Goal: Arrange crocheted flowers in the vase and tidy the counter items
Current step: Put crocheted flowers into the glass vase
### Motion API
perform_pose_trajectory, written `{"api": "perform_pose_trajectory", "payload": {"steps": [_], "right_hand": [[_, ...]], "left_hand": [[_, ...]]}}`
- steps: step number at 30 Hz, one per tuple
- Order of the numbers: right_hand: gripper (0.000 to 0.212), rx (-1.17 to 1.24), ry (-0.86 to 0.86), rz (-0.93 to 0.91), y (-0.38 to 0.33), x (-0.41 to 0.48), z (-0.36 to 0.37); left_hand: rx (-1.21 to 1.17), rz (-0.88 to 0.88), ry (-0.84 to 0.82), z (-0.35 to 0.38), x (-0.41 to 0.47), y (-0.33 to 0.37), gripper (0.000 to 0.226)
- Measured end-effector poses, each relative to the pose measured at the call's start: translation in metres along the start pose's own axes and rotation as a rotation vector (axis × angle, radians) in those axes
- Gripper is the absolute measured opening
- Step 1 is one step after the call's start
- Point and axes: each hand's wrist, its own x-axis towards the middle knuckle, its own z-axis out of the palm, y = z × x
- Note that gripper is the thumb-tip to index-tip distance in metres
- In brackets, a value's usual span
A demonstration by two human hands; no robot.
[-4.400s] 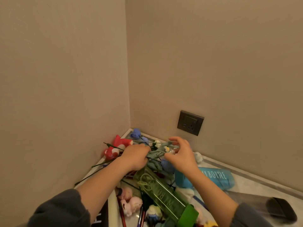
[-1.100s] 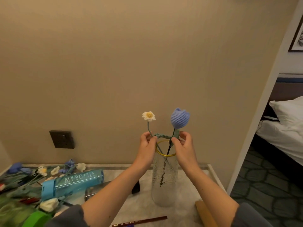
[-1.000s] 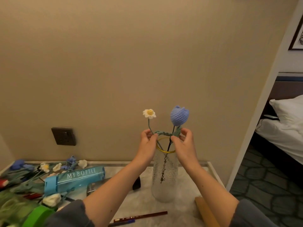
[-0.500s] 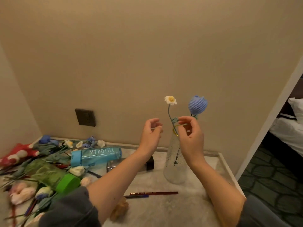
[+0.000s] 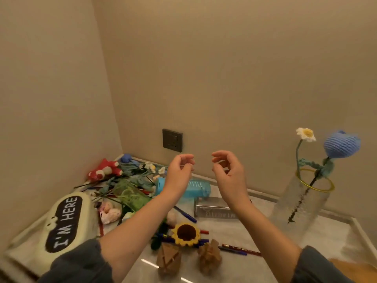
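Note:
A clear glass vase (image 5: pixel 299 207) with a gold rim stands at the right of the counter. In it stand a white crocheted daisy (image 5: pixel 306 134) and a blue crocheted tulip (image 5: pixel 341 144). My left hand (image 5: pixel 180 172) and my right hand (image 5: pixel 227 172) hover in the air left of the vase, fingers loosely curled, holding nothing. A heap of crocheted flowers (image 5: pixel 140 172) lies in the back left corner. A crocheted sunflower (image 5: pixel 186 233) lies near the front, under my left forearm.
A blue bottle (image 5: pixel 196 187), a green bottle (image 5: pixel 130 196) and a clear case (image 5: pixel 214 208) lie on the counter. A cream "I'M HERE" box (image 5: pixel 63 223) sits at the left. Pens, pencils (image 5: pixel 240 249), two wooden puzzles (image 5: pixel 168 258), a red plush toy (image 5: pixel 104 169) and a wall socket (image 5: pixel 172 140) are there too.
My right hand has let go of the stems in the vase. Both hands have moved left, away from the vase, and my view has swung left toward the corner heap.

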Motion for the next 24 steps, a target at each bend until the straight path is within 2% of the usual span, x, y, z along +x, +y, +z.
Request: {"api": "perform_pose_trajectory", "payload": {"steps": [8, 14, 24], "right_hand": [[0.025, 0.002, -0.125, 0.065, 0.005, 0.021, 0.094], [0.024, -0.05, -0.213, 0.142, 0.027, 0.042, 0.149], [0.021, -0.154, -0.361, 0.288, 0.076, 0.078, 0.215]], "left_hand": [[0.032, -0.073, 0.089, -0.097, 0.036, -0.029, 0.026], [0.205, -0.139, 0.02, -0.151, 0.07, -0.055, 0.019], [0.393, -0.251, -0.127, -0.195, 0.132, -0.103, 0.023]]}}
